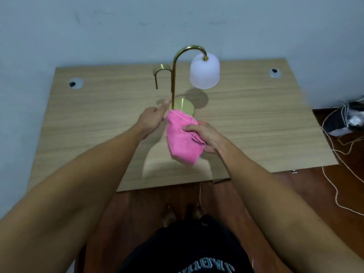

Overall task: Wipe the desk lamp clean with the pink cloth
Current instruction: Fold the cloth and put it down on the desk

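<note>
Desk lamp (173, 79) base half hidden behind pink cloth (182, 138).

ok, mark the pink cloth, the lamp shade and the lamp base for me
pink cloth (182, 138): head view, on the flat middle of the hanging fabric.
lamp shade (204, 72): head view, on the white dome's front.
lamp base (184, 107): head view, on the brass disc's top, above the cloth.

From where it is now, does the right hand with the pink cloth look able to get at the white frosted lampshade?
Probably yes. The right hand grips the pink cloth near the round brass base; the white frosted lampshade hangs beyond it with nothing between. The left hand, blurred, is off to the other side by the brass stem.
</note>
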